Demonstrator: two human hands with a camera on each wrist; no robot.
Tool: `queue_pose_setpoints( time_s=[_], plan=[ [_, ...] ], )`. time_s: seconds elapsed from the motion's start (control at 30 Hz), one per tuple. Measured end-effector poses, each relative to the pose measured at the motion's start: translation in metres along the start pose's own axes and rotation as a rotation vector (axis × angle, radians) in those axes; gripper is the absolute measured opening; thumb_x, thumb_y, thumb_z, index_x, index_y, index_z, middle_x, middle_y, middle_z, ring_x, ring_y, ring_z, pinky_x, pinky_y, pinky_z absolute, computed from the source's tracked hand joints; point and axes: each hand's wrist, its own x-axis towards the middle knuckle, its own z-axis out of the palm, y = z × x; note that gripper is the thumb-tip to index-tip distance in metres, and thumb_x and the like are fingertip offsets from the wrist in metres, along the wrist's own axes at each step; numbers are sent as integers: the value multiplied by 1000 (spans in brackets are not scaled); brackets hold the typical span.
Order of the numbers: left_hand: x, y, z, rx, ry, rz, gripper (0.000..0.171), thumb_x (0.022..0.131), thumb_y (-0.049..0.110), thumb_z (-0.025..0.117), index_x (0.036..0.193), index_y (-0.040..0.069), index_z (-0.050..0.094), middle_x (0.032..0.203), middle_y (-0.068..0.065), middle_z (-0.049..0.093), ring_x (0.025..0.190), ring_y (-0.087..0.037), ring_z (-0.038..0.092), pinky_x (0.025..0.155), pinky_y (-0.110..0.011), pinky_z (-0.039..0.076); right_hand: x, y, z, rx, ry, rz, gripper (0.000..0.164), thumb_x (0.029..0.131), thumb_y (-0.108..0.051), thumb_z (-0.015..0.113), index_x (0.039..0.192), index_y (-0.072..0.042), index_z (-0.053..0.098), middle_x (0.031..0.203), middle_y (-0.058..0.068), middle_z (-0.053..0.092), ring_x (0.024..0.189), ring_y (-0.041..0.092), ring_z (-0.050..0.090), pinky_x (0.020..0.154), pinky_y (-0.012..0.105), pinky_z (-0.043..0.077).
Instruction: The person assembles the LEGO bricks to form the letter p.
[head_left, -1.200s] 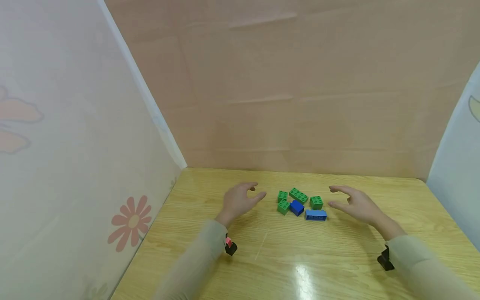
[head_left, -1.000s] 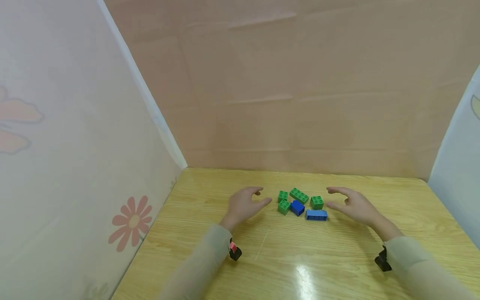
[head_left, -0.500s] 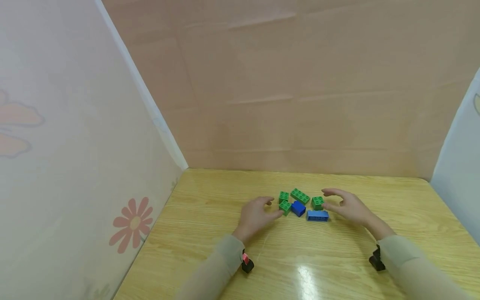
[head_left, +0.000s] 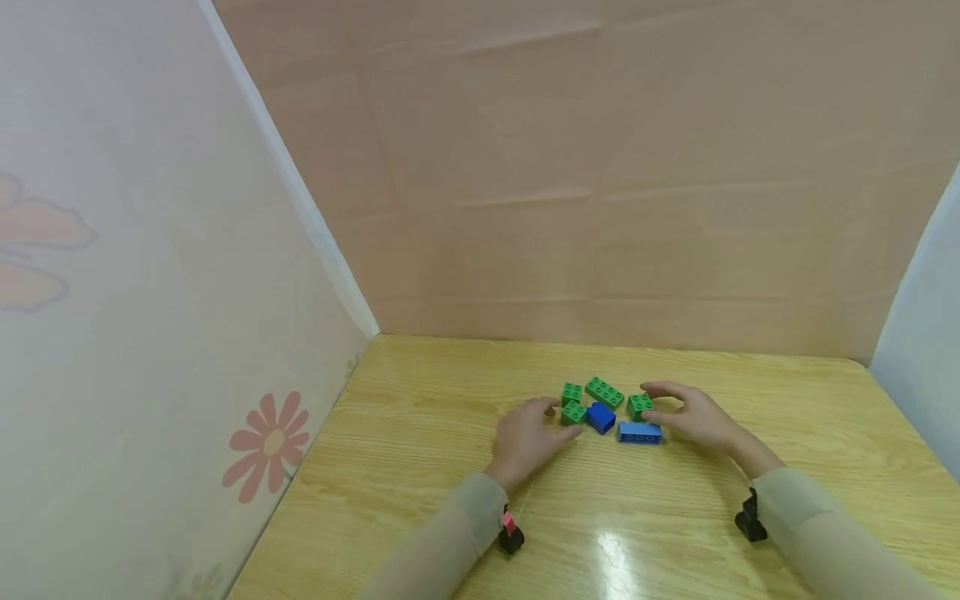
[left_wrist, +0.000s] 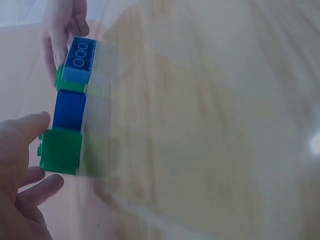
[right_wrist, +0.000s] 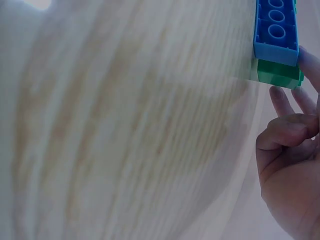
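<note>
Thumb and fingers spread, my left hand (head_left: 523,437) reaches round the near-left square green brick (head_left: 573,413). In the left wrist view a small gap shows between its fingertips and that green brick (left_wrist: 61,151). My right hand (head_left: 699,418) has its thumb in front of the right square green brick (head_left: 639,406) and its forefinger behind it. In the right wrist view the fingertips sit just beside this green brick (right_wrist: 278,75). A dark blue brick (head_left: 601,418) lies between the two. A lighter blue brick (head_left: 640,432) rests on its side, hollow underside facing me.
Behind the near-left brick lies another square green brick (head_left: 572,392), and a longer green brick (head_left: 604,392) sits at the back of the group. The wooden table (head_left: 420,383) meets a tan cloth backdrop (head_left: 525,250). A flowered sheet (head_left: 172,333) hangs on the left.
My left hand has moved right and nearer to me, to the near-left green brick. My right hand has moved left, its thumb and forefinger now on either side of the right green brick.
</note>
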Motion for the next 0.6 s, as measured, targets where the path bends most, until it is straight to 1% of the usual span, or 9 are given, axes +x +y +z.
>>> queue_pose_setpoints(
  time_s=[0.13,0.23,0.37,0.47,0.6],
  plan=[
    [1,2,5,-10,25,-2,58,85,66,76,122,22,76,108,9,74,91,-6,68,68,-27,52,1,2,3,10,-8,41,62,100,-39,72,150,-8,54,150,22,51,128,47,56,95,59,50],
    [2,4,7,-12,28,-7,53,87,63,77,120,21,76,108,9,74,93,-7,67,70,-28,52,1,3,3,5,-12,42,61,100,-39,71,150,-7,54,151,24,50,129,49,54,96,62,49],
    [3,3,10,-15,27,-20,48,87,60,78,117,22,76,107,11,73,93,-6,67,70,-28,52,1,1,4,4,-8,39,60,101,-38,71,149,-6,55,150,24,51,131,51,51,97,63,48],
    [4,3,11,-26,25,-27,46,88,58,79,116,22,76,106,12,73,92,-6,67,70,-28,52,1,-1,4,7,-1,37,59,100,-38,71,148,-7,56,149,23,52,129,49,54,95,60,51],
    [6,4,11,-48,22,-37,44,88,56,80,115,21,76,104,12,72,88,-4,65,67,-26,50,1,-1,3,19,5,29,59,100,-36,72,147,-5,56,147,25,53,118,43,63,86,50,56]
  ],
)
